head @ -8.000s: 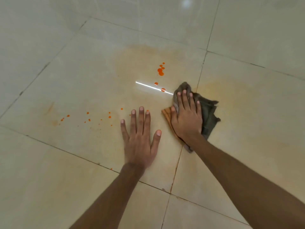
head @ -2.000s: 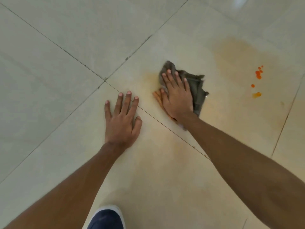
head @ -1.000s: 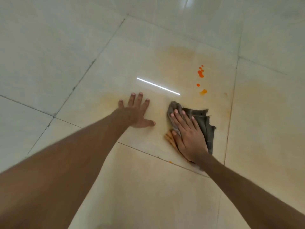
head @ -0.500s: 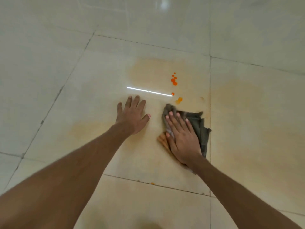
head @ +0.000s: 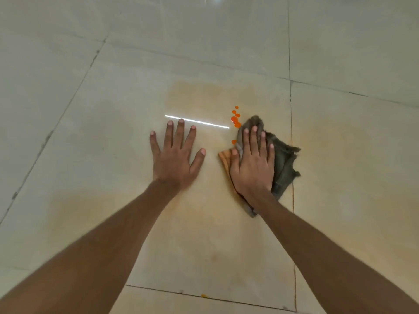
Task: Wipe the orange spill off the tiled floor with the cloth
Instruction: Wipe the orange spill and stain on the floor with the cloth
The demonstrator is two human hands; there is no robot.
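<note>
A crumpled grey cloth (head: 283, 159) with an orange-stained edge lies on the cream tiled floor (head: 113, 98). My right hand (head: 252, 164) presses flat on it, fingers straight. Bright orange drops of the spill (head: 235, 120) sit just beyond the cloth's far left corner, and one more drop (head: 233, 141) touches its left edge. My left hand (head: 175, 157) rests flat on the bare tile to the left of the cloth, fingers spread. A faint orange smear (head: 204, 98) stains the tile beyond both hands.
Pale orange film covers much of the tile near me. A small orange spot (head: 204, 296) sits on the near grout line. A grout line (head: 291, 132) runs just right of the cloth. A bright strip of reflected light (head: 197, 121) lies by my left fingertips.
My right hand has pushed the cloth forward to the orange drops, and one smeared drop is gone. My left hand has stayed flat on the tile. The side spatter seen earlier is wiped away.
</note>
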